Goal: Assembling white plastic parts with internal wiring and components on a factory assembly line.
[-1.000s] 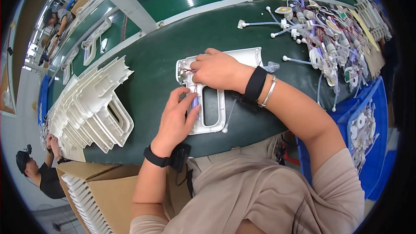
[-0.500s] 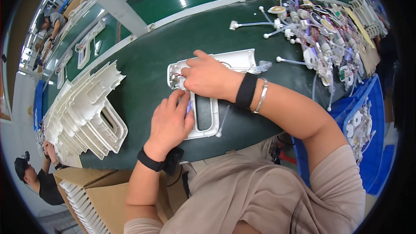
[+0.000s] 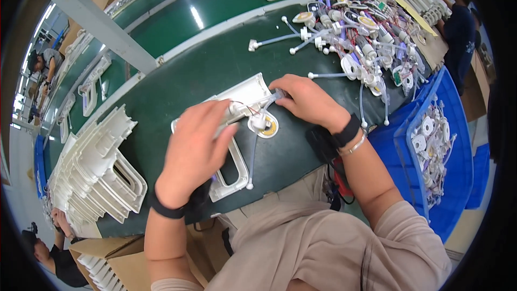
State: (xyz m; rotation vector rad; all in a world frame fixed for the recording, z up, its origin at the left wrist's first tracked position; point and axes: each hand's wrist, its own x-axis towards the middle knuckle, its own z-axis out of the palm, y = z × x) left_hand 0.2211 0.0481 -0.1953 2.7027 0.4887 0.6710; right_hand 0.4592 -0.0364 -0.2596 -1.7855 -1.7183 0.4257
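A white plastic housing shell [image 3: 250, 90] with a looped handle [image 3: 240, 180] lies open side up on the green table. My left hand [image 3: 196, 143] is over its left part, fingers stretched and thumb apart, hiding what is beneath. At the shell's right end my right hand [image 3: 312, 101] pinches a clear plastic fitting [image 3: 279, 95]. Between the hands, thin wires and a small white part [image 3: 259, 121] sit at the shell's edge. A white-rimmed yellow disc [image 3: 272, 127] rests beside it. From there a thin tube [image 3: 252, 156] runs toward me, ending in a white knob.
Stacked white shells [image 3: 99, 167] stand at the left. A heap of wired parts and tubes [image 3: 366, 37] covers the far right. Blue bins [image 3: 401, 145] sit at the right, a cardboard box [image 3: 126, 258] at lower left. More shells lie on the green belt [image 3: 215, 8] beyond; other people work nearby.
My right hand has moved right from the shell's left part to the clear fitting. My left hand has shifted up over the shell. The yellow disc and white part now show. The whole view has shifted.
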